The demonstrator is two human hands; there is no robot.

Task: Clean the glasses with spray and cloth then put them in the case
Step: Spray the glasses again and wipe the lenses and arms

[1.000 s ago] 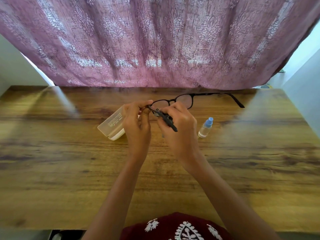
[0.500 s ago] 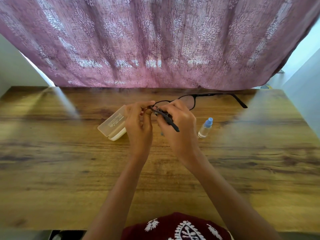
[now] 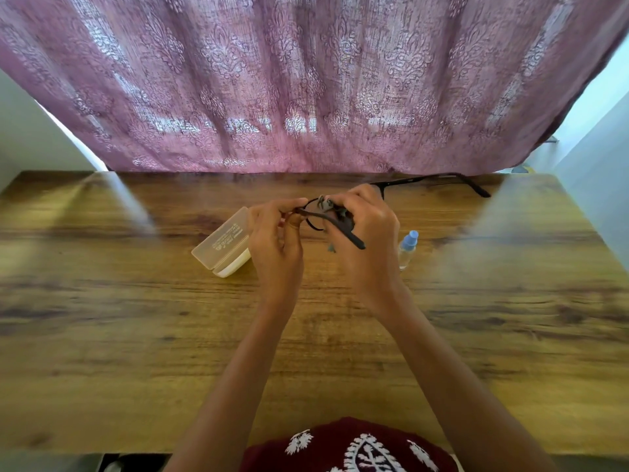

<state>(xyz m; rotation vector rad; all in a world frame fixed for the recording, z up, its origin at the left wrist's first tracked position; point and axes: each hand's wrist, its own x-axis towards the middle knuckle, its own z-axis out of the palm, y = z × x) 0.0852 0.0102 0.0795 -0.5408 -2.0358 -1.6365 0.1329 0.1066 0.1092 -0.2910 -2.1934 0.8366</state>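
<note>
Black-framed glasses are held above the middle of the wooden table. My left hand pinches the frame at its left end. My right hand grips a small dark grey cloth against a lens and hides most of both. One temple arm reaches far right toward the curtain; the other crosses my right hand. A pale translucent glasses case lies just left of my left hand, partly behind it. A small clear spray bottle with a blue top stands right of my right hand.
A purple patterned curtain hangs along the table's far edge. White walls flank both sides. Bare wood lies to the left, right and in front of the hands.
Both hands have shifted slightly right and the glasses have turned, the far temple arm swinging further right. My right hand now covers more of the lenses with the cloth.
</note>
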